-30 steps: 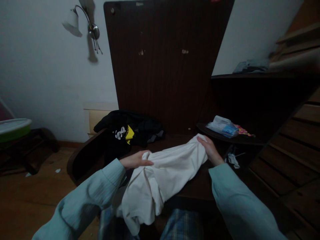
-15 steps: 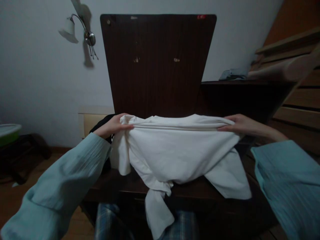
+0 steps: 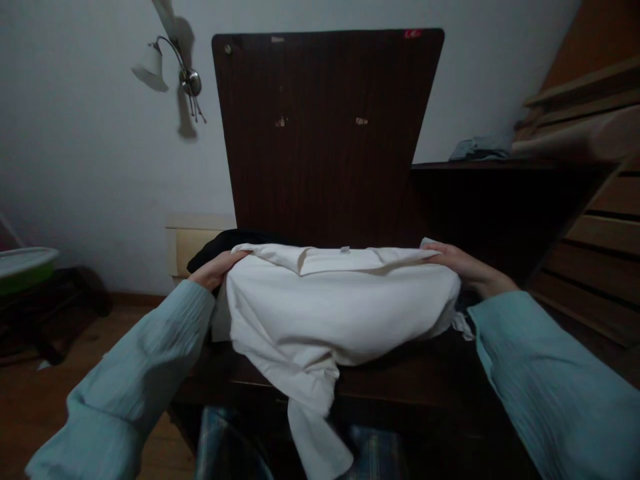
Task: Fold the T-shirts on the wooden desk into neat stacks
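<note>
A white shirt (image 3: 345, 307) is stretched between my two hands above the dark table. My left hand (image 3: 219, 268) pinches its upper left corner. At the upper right corner, my right hand (image 3: 463, 265) grips the cloth with the thumb on top. The upper edge is folded over, and a small tag shows near its middle. One sleeve (image 3: 320, 437) hangs over the table's front edge towards my knees. Behind my left hand lies a black cloth item (image 3: 235, 241), partly hidden by the shirt.
A dark wooden panel (image 3: 325, 133) stands upright at the back of the table (image 3: 400, 380). Folded cloth (image 3: 480, 148) lies on a dark shelf at right, near wooden slats (image 3: 595, 260). A wall lamp (image 3: 153, 67) hangs upper left; a green-sided basin (image 3: 25, 270) rests on a stool.
The right hand has moved inward and slightly down with its edge of the shirt. The right sleeve no longer hangs spread out on that side. The upper edge now lies folded over.
</note>
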`<control>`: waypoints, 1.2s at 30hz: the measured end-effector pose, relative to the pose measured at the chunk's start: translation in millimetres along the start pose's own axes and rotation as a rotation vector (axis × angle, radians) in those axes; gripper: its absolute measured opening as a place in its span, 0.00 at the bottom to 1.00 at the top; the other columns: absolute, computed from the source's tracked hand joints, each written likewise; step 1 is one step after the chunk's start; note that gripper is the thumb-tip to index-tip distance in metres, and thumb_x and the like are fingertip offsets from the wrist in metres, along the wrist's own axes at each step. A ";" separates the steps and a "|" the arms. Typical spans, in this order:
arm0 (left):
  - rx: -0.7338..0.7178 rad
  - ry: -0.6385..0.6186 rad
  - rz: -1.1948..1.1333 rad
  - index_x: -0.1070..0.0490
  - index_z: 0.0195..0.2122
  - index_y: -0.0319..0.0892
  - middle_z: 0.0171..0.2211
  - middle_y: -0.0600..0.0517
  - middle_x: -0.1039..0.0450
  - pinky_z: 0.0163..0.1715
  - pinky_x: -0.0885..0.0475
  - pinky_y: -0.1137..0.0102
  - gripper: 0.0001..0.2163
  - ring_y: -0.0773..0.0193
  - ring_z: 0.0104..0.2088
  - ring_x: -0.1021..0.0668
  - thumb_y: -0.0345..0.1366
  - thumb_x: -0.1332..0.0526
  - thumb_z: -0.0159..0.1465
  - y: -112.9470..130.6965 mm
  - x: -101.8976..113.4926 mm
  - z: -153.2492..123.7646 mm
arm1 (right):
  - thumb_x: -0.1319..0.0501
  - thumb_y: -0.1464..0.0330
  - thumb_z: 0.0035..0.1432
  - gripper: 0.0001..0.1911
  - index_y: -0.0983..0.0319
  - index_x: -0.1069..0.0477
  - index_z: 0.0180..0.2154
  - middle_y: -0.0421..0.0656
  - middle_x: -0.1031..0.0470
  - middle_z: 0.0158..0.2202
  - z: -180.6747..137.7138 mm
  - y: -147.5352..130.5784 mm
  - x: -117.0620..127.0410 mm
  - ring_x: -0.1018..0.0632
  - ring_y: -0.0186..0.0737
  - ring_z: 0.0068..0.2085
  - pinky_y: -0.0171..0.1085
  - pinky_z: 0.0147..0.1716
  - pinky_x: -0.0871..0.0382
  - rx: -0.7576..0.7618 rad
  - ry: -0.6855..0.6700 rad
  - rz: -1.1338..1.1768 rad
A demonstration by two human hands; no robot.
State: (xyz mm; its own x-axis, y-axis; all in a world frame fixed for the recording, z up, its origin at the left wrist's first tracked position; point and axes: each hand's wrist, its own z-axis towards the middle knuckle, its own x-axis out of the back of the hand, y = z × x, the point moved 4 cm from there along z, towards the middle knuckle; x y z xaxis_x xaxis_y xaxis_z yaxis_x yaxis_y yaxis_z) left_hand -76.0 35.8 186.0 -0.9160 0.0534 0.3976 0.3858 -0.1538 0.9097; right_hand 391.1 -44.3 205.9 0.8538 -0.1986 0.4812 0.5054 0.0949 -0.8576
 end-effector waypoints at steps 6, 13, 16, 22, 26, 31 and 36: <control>-0.090 0.309 0.892 0.38 0.45 0.32 0.43 0.39 0.33 0.38 0.36 0.66 0.15 0.52 0.44 0.30 0.32 0.48 0.57 -27.5 -20.8 -0.9 | 0.43 0.75 0.43 0.11 0.64 0.33 0.34 0.49 0.29 0.35 15.8 38.4 -55.7 0.29 0.42 0.38 0.37 0.38 0.38 0.201 0.357 -0.552; -0.020 -0.143 1.012 0.33 0.19 0.40 0.22 0.48 0.31 0.25 0.38 0.70 0.19 0.57 0.27 0.26 0.49 0.50 0.58 -83.1 -55.2 -78.5 | 0.46 0.66 0.50 0.10 0.62 0.34 0.20 0.42 0.30 0.21 -47.1 107.5 -112.2 0.30 0.35 0.25 0.32 0.25 0.43 -0.018 -0.080 -0.670; 0.073 -0.224 1.084 0.33 0.19 0.41 0.24 0.45 0.29 0.26 0.37 0.67 0.24 0.54 0.30 0.25 0.54 0.54 0.58 -106.0 -56.2 -103.0 | 0.45 0.58 0.50 0.18 0.61 0.37 0.15 0.40 0.34 0.15 -73.6 126.7 -119.6 0.33 0.33 0.19 0.32 0.21 0.44 -0.205 -0.214 -0.495; 0.032 -0.075 1.045 0.34 0.35 0.39 0.35 0.44 0.29 0.31 0.35 0.68 0.16 0.57 0.34 0.25 0.48 0.49 0.57 -120.3 -61.8 -103.9 | 0.41 0.51 0.43 0.21 0.62 0.40 0.16 0.36 0.38 0.12 -87.8 131.2 -145.7 0.39 0.27 0.14 0.29 0.15 0.49 -0.372 -0.231 -0.132; 0.025 -0.101 0.956 0.35 0.32 0.39 0.36 0.45 0.30 0.34 0.36 0.71 0.09 0.60 0.35 0.26 0.39 0.48 0.58 -123.5 -71.7 -90.0 | 0.37 0.58 0.39 0.18 0.61 0.42 0.16 0.33 0.39 0.11 -77.7 121.0 -168.6 0.39 0.27 0.14 0.29 0.14 0.47 -0.373 -0.205 0.049; 0.018 -0.098 0.918 0.35 0.29 0.40 0.32 0.47 0.29 0.33 0.36 0.71 0.06 0.60 0.35 0.27 0.34 0.49 0.58 -130.5 -66.2 -78.4 | 0.38 0.66 0.41 0.07 0.61 0.33 0.26 0.41 0.25 0.28 -73.6 98.9 -175.6 0.25 0.38 0.34 0.33 0.32 0.31 -0.343 -0.203 0.478; 0.059 -0.010 0.929 0.35 0.32 0.40 0.33 0.47 0.30 0.33 0.36 0.70 0.06 0.60 0.35 0.27 0.33 0.48 0.57 -138.4 -46.5 -78.2 | 0.43 0.67 0.45 0.08 0.59 0.32 0.32 0.45 0.24 0.34 -77.5 99.3 -147.3 0.25 0.45 0.40 0.39 0.37 0.29 -0.375 -0.065 0.721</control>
State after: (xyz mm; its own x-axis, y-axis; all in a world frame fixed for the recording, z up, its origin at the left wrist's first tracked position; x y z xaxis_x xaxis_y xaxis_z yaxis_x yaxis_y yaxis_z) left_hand -95.4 -22.5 32.2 -0.2360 -0.0573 0.9701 0.9690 -0.0893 0.2305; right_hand 305.9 -81.2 35.8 0.9646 -0.1556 -0.2129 -0.2370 -0.1575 -0.9587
